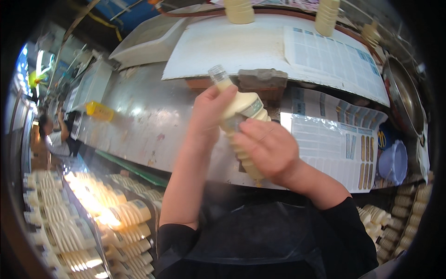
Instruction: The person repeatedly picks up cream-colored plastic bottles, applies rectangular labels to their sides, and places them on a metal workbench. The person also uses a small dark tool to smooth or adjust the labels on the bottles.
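Note:
A ribbed plastic bottle (248,156) of cream-coloured liquid is tilted in front of me over the metal table, its clear uncapped-looking neck up and to the left. My left hand (210,108) is closed around its upper part, just below the neck. Across the bottle's side lie the bent fingers of my right hand (272,146), pressed against it by a greyish-green label (253,108). My right palm hides part of the ribbed body. To the right of that hand, label sheets (316,146) lie on the table.
Behind the hands a white board (223,44) rests on bricks (262,80), with cream bottles (327,18) on its far side. A purple bucket (393,162) and a large metal pan (403,93) stand right. Crated bottles (123,214) fill the lower left. A person (58,135) is far left.

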The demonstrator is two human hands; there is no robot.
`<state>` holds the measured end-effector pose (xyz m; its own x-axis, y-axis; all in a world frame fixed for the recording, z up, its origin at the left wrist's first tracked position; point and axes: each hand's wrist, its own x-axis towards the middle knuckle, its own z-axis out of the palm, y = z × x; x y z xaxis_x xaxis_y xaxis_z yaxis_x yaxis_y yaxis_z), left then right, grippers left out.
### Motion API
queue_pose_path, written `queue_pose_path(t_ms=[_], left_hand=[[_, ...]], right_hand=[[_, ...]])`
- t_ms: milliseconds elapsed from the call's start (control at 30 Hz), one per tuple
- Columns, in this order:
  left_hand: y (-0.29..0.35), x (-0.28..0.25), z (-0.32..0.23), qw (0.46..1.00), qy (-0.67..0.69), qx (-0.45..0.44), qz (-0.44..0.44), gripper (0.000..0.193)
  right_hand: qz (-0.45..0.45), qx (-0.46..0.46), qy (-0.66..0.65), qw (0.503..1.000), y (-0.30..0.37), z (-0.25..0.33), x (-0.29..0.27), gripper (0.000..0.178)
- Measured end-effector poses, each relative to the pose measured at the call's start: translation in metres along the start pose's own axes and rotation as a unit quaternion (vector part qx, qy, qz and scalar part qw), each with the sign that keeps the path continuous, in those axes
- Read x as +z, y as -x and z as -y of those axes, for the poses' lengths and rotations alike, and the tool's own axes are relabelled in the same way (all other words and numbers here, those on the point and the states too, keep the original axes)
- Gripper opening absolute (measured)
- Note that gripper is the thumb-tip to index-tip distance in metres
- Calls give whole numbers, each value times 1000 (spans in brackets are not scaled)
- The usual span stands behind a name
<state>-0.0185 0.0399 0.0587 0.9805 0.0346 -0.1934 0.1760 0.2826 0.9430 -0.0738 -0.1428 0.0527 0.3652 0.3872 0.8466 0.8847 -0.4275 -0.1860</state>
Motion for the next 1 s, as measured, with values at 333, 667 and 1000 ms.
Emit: queue_pose_path(t_ms=[333,667,1000], left_hand=[[78,-17,7,977,-16,123,-176,27],[288,-52,-75,766,-300,444,-355,23],[592,-52,-146,432,-365,434,-701,19]], right_hand=[[114,-73,-91,987,-13,57,-3,26],[31,314,-504,804,-68,39,-20,45],[181,322,-572,732,-117,69,37,51]])
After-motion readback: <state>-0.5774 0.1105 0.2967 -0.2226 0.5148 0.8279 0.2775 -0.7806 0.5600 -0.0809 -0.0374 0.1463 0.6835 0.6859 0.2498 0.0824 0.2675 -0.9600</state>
